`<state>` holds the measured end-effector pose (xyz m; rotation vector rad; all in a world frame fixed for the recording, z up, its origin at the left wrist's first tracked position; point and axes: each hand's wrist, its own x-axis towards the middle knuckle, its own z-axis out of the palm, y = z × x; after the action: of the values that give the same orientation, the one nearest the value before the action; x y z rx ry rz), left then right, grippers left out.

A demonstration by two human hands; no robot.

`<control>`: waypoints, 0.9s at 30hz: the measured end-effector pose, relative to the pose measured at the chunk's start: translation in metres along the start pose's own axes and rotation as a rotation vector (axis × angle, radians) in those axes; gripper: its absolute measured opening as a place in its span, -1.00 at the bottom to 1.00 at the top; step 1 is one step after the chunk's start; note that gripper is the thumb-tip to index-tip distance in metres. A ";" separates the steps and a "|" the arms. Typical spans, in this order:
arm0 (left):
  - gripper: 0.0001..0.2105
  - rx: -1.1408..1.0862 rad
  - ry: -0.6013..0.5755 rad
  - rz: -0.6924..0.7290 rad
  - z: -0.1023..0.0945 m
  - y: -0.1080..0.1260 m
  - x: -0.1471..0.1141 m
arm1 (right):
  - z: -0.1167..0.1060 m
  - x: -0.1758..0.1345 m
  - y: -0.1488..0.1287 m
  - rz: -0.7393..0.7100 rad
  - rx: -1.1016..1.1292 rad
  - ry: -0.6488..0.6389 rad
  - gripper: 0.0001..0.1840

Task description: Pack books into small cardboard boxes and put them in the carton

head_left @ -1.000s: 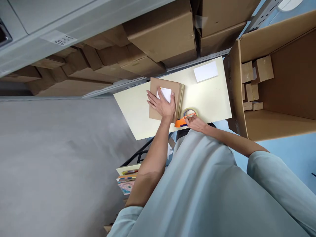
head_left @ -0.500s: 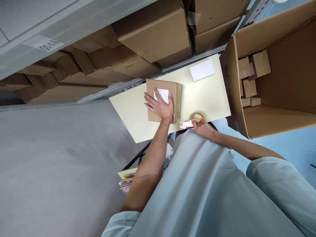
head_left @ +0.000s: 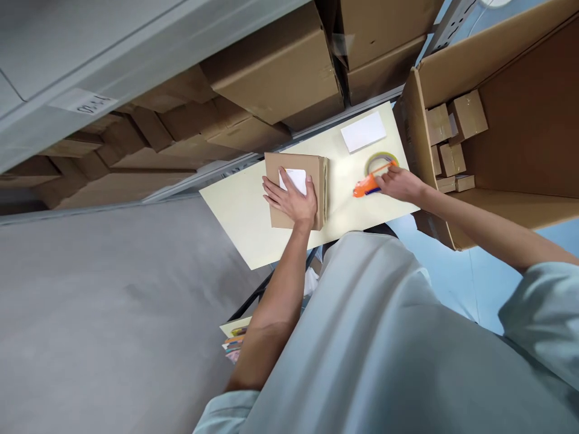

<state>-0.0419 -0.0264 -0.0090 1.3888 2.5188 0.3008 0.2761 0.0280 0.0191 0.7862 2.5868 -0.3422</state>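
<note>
On the pale tabletop point(head_left: 239, 211) stands a brown cardboard box point(head_left: 283, 218) with a white label point(head_left: 296, 179) on its top. My left hand point(head_left: 294, 202) lies flat over the box and partly over the label, fingers spread. To the right, my right hand point(head_left: 398, 182) is closed around an orange tape dispenser point(head_left: 362, 185) that carries a roll of tape. The dispenser is above the table, apart from the box. A white stack of labels or paper point(head_left: 363, 132) lies near the table's back right corner.
A large open carton point(head_left: 520, 144) stands right of the table, with several small boxes point(head_left: 468, 116) inside. Behind the table, a metal shelf point(head_left: 136, 72) holds several cardboard boxes point(head_left: 275, 72). Colourful items point(head_left: 233, 346) sit low at the left, beneath the table's level.
My right hand has carried the tape dispenser away from the table's front edge, farther back and to the right. My left hand stays on the box. The view has shifted slightly.
</note>
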 end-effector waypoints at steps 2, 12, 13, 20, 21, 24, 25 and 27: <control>-0.16 0.004 0.021 0.010 0.001 -0.002 0.000 | -0.014 0.043 0.003 0.013 0.011 -0.020 -0.54; -0.21 -0.053 0.050 0.053 -0.001 -0.009 0.003 | -0.013 0.090 -0.040 0.100 0.134 -0.014 -0.44; -0.23 -0.057 0.045 0.073 -0.003 -0.010 0.004 | -0.008 0.084 -0.047 0.117 0.151 -0.019 -0.45; -0.32 -0.140 -0.114 0.346 -0.015 0.001 0.018 | 0.021 0.050 -0.129 0.125 0.279 -0.032 -0.49; -0.32 -0.143 -0.135 0.383 -0.013 0.005 0.018 | 0.023 0.047 -0.141 0.122 0.305 -0.040 -0.49; -0.32 -0.126 -0.159 0.442 -0.005 0.011 0.015 | 0.025 0.041 -0.164 0.144 0.358 -0.058 -0.47; -0.32 -0.117 -0.160 0.450 -0.004 0.011 0.013 | 0.025 0.038 -0.166 0.161 0.364 -0.061 -0.46; -0.31 -0.103 -0.159 0.457 -0.002 0.010 0.011 | 0.027 0.031 -0.164 0.188 0.365 -0.068 -0.44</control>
<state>-0.0399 -0.0118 -0.0054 1.8530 2.0105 0.3790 0.1669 -0.1000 -0.0007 1.1106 2.3925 -0.7812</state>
